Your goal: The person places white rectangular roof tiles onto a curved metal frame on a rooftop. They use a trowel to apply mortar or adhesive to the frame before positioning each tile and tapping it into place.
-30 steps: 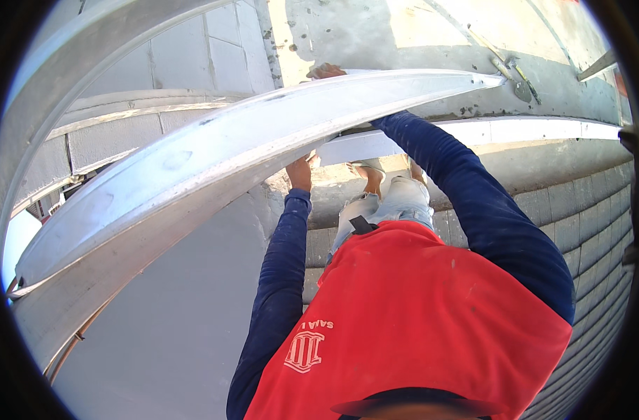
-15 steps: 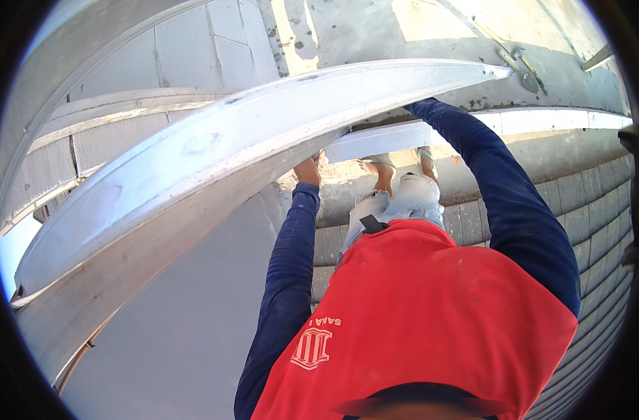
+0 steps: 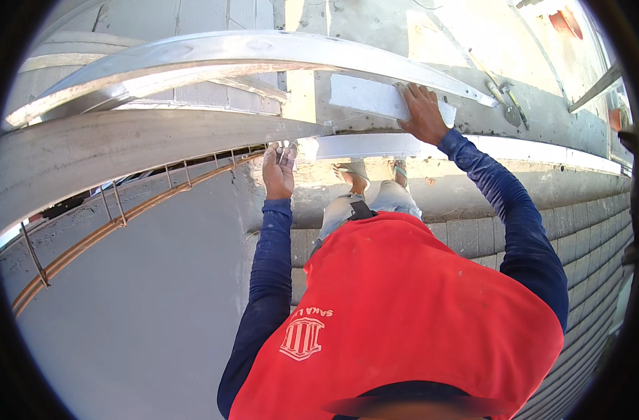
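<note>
My left hand point(image 3: 279, 173) is raised palm-up beside the narrow end of a long grey beam point(image 3: 158, 136). Its fingers are slightly curled and apart, with pale dust on them, and I see nothing held. My right hand point(image 3: 423, 115) lies across a flat white slab point(image 3: 365, 96), fingers over its far edge; the underside of the grip is hidden. Beyond both hands arches a long silvery beam point(image 3: 263, 49), tapering to the right. Several tied steel rods point(image 3: 109, 227) run below the grey beam, near the left hand.
A trowel point(image 3: 510, 112) and another long-handled tool lie on the concrete at the far right. A white ledge point(image 3: 543, 152) crosses in front of my feet. Rows of grey tiles point(image 3: 578, 245) slope away at right; a smooth grey surface point(image 3: 144, 308) fills the lower left.
The silvery beam has moved away from me, uncovering the steel rods and white slab. My right hand has come out from behind it onto the slab. My left hand has left the beam's edge.
</note>
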The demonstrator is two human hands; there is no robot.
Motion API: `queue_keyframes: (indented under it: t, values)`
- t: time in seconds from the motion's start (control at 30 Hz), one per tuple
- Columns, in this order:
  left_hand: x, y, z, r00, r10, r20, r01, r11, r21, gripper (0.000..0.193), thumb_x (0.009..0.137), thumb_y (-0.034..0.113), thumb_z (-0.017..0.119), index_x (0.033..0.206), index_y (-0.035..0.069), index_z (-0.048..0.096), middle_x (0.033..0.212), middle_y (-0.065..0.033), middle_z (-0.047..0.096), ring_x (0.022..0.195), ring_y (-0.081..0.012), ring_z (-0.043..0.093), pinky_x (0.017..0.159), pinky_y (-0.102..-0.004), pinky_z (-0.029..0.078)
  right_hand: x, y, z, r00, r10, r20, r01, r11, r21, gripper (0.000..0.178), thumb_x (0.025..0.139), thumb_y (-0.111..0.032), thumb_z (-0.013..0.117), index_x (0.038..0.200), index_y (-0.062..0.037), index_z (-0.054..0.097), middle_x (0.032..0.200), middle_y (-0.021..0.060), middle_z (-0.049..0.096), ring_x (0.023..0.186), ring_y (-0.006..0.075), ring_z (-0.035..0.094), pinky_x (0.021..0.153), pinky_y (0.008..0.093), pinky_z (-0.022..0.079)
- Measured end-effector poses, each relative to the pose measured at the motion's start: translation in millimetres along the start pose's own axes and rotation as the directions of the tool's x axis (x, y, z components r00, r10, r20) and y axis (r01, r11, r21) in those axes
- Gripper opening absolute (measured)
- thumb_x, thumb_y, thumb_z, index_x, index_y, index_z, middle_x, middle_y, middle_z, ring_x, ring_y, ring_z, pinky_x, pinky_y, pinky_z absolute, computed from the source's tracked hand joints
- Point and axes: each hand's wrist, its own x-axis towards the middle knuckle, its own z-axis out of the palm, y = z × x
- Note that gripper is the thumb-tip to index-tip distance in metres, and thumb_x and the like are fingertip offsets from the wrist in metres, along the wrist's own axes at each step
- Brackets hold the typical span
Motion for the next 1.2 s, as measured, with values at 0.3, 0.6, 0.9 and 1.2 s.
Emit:
queue_keyframes:
  t: [0.3,0.6,0.9,1.2]
  values:
    - [-17,32,42,0.969,0.089,0.229,-0.103,0.993,0.052,0.027,0.106,0.023,0.055,0.127,0.007,0.054,0.122,-0.0030,0.060,0.119,-0.0209,0.061,0.083,-0.0325,0.052,-30,-18,-42,0.952,-0.286,0.107,0.292,0.955,-0.044,0.086,0.065,-0.019,0.084,0.142,-0.0038,0.048,0.127,0.0172,0.054,0.117,0.0360,0.052,0.096,0.0502,0.042]
    - [-18,44,55,0.957,0.125,0.261,-0.145,0.987,0.061,0.023,0.105,0.018,0.054,0.125,0.006,0.057,0.120,-0.0042,0.062,0.115,-0.0183,0.060,0.085,-0.0309,0.052,-30,-44,-16,0.928,-0.343,0.147,0.347,0.938,-0.006,0.081,0.065,-0.020,0.085,0.136,-0.0021,0.051,0.126,0.0164,0.055,0.115,0.0362,0.053,0.092,0.0517,0.043]
    - [-28,50,68,0.957,0.147,0.249,-0.152,0.988,0.003,0.017,0.105,0.019,0.056,0.118,0.009,0.059,0.112,-0.0023,0.063,0.104,-0.0148,0.061,0.094,-0.0360,0.054,-41,-65,-13,0.923,-0.350,0.163,0.356,0.934,-0.011,0.082,0.067,-0.026,0.085,0.138,-0.0019,0.053,0.125,0.0167,0.056,0.116,0.0366,0.053,0.092,0.0531,0.044]
    - [-5,38,66,0.957,0.206,0.206,-0.228,0.969,0.092,0.023,0.106,0.023,0.055,0.118,0.004,0.061,0.114,-0.0103,0.066,0.106,-0.0219,0.066,0.088,-0.0377,0.057,-15,-127,21,0.927,-0.351,0.130,0.358,0.933,-0.029,0.072,0.069,-0.030,0.085,0.127,0.0003,0.057,0.118,0.0165,0.059,0.110,0.0355,0.057,0.085,0.0512,0.045]
